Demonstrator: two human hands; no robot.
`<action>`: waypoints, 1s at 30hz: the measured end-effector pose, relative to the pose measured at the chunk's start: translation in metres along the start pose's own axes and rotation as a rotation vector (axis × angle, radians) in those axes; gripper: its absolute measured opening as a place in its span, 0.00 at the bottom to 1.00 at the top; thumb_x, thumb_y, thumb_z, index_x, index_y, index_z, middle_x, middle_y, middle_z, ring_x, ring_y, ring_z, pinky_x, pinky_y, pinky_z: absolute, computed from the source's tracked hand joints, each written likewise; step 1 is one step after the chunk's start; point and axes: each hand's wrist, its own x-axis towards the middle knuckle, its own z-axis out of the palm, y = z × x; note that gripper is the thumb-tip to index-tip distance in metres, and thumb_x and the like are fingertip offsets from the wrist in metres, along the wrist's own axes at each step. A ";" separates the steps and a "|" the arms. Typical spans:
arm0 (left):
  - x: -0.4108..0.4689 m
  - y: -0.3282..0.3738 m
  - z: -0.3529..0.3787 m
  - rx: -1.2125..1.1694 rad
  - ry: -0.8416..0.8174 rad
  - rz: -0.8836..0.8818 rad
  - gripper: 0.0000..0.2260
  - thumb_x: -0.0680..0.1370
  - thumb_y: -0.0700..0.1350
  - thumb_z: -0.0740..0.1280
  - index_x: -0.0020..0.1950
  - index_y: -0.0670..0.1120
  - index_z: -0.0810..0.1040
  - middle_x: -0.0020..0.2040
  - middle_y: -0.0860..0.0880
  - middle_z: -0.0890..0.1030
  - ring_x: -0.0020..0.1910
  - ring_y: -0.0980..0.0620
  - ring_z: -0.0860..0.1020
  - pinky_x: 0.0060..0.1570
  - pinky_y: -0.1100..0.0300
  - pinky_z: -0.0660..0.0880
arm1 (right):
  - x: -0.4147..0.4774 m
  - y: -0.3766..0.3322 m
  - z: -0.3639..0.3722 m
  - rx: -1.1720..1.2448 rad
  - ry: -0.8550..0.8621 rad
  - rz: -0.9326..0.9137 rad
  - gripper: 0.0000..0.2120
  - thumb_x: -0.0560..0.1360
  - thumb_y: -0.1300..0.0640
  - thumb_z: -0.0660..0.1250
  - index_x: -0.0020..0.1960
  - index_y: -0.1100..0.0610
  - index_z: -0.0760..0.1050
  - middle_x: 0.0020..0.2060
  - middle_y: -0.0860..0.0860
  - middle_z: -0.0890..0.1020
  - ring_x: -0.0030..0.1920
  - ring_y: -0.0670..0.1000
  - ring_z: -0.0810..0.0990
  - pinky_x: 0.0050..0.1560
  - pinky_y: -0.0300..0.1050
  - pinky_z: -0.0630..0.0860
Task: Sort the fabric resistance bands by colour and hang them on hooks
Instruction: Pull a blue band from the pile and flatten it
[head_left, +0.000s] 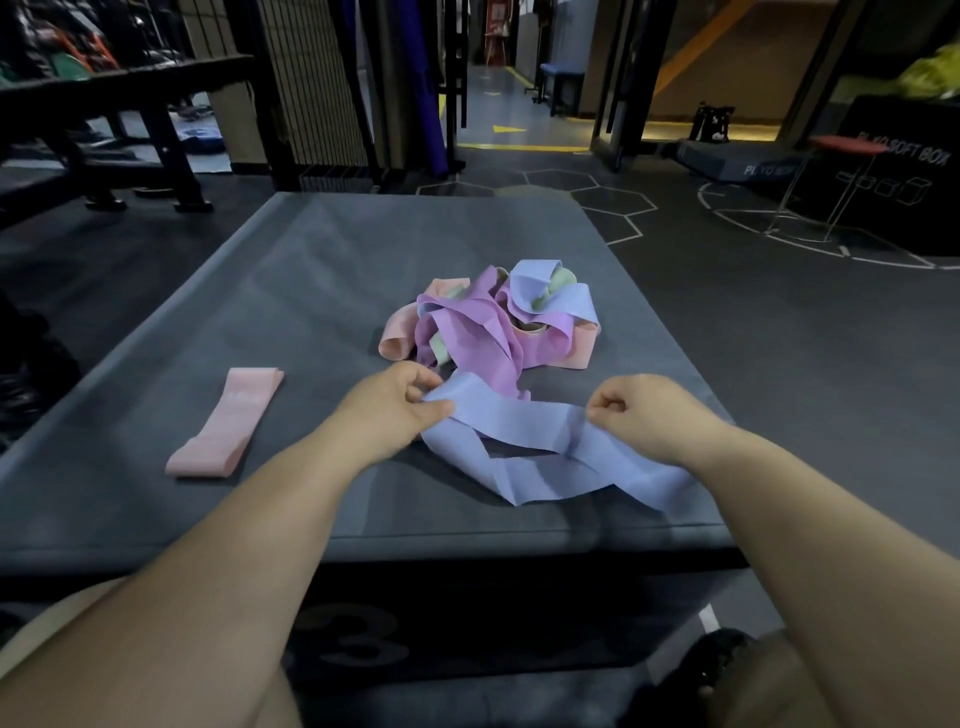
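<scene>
At the far left of the grey padded box (156, 332), one pink band (224, 422) lies flat and folded, apart from the rest; it looks like the start of a pink group. Next, the left hand (395, 410) pinches one end of a blue band (519, 452) between thumb and fingers. The band lies twisted across the near edge of the box. Just behind it sits a tangled heap (488, 317) of purple, blue, pink and pale green bands, not yet sorted. The right hand (639, 415), fingers curled, pinches the blue band's upper edge. No hooks are in view and nothing is hung, so the task seems barely begun.
</scene>
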 end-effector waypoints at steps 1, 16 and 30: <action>-0.001 0.001 0.002 0.013 -0.018 0.000 0.12 0.75 0.51 0.70 0.57 0.54 0.75 0.49 0.53 0.82 0.47 0.53 0.80 0.48 0.59 0.75 | 0.000 0.001 0.000 -0.004 -0.012 0.016 0.06 0.79 0.52 0.62 0.47 0.46 0.77 0.45 0.44 0.80 0.47 0.49 0.76 0.47 0.44 0.72; -0.004 0.002 0.026 0.250 -0.231 0.024 0.26 0.69 0.51 0.76 0.63 0.54 0.71 0.47 0.53 0.81 0.46 0.55 0.79 0.53 0.56 0.76 | -0.004 0.022 -0.019 0.457 -0.054 0.306 0.14 0.78 0.63 0.61 0.38 0.54 0.79 0.44 0.55 0.80 0.41 0.53 0.74 0.41 0.45 0.69; 0.005 0.006 -0.015 -0.384 0.012 -0.023 0.11 0.69 0.45 0.70 0.50 0.54 0.75 0.47 0.45 0.77 0.47 0.48 0.74 0.46 0.55 0.69 | 0.003 0.028 -0.012 0.869 -0.042 0.390 0.10 0.76 0.66 0.61 0.44 0.61 0.80 0.40 0.59 0.79 0.42 0.56 0.75 0.40 0.47 0.72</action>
